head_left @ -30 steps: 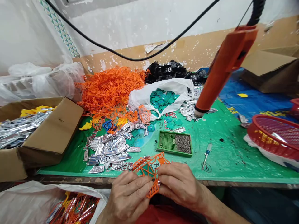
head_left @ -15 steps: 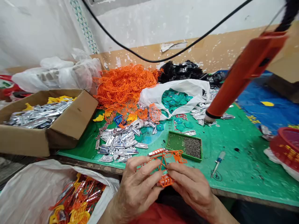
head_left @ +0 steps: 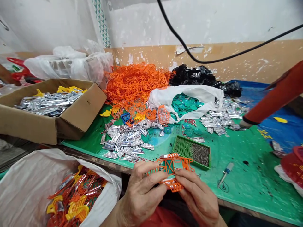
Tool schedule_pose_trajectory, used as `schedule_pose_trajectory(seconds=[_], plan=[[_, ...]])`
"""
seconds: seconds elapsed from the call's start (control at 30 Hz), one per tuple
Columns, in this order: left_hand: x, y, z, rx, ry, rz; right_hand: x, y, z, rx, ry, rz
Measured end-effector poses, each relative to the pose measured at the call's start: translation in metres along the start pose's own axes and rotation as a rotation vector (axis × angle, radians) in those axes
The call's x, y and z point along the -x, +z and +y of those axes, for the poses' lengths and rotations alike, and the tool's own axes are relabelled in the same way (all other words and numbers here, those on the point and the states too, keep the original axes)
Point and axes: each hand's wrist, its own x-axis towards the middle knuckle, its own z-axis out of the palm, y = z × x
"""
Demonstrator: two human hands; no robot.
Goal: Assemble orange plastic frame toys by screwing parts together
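Observation:
Both hands grip an orange plastic lattice frame (head_left: 169, 167) with silvery strips along its long sides, held over the table's front edge. My left hand (head_left: 143, 186) is closed on its left end, fingers bent over the top. Around its right part my right hand (head_left: 197, 192) is closed, fingertips pressed on the near side. Just behind the frame lies a green tray (head_left: 182, 145) with many small metal screws (head_left: 200, 154) in its right half. A screwdriver (head_left: 226, 173) with a clear and blue handle lies to the right.
Silvery parts (head_left: 125, 142) and an orange heap of frames (head_left: 139, 82) lie behind. A white bag (head_left: 210, 91) holds green pieces. At left stand a cardboard box (head_left: 80, 113) and a sack (head_left: 23, 183) of assembled parts. A red-orange power screwdriver (head_left: 274, 97) hangs at right.
My view has swung, shifting the table contents, and the hanging power screwdriver now appears farther right and swung. Both hands keep hold of the orange frame, with little change in grip.

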Motion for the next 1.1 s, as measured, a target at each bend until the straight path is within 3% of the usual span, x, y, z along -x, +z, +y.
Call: schedule_pose_trajectory(seconds=[0.4,0.83,0.97,1.1], plan=[[0.003,-0.001,-0.003,0.002,-0.004,0.033,-0.001,0.003,0.000,0.035,-0.036,-0.050],[0.003,-0.004,-0.004,0.053,-0.041,-0.018,0.000,0.004,0.002,0.096,-0.073,-0.058],[0.005,-0.003,-0.001,0.141,-0.100,-0.062,-0.006,0.002,0.000,0.123,-0.115,-0.032],[0.006,-0.001,0.001,0.187,-0.231,-0.121,-0.013,0.003,-0.004,0.020,-0.047,-0.099]])
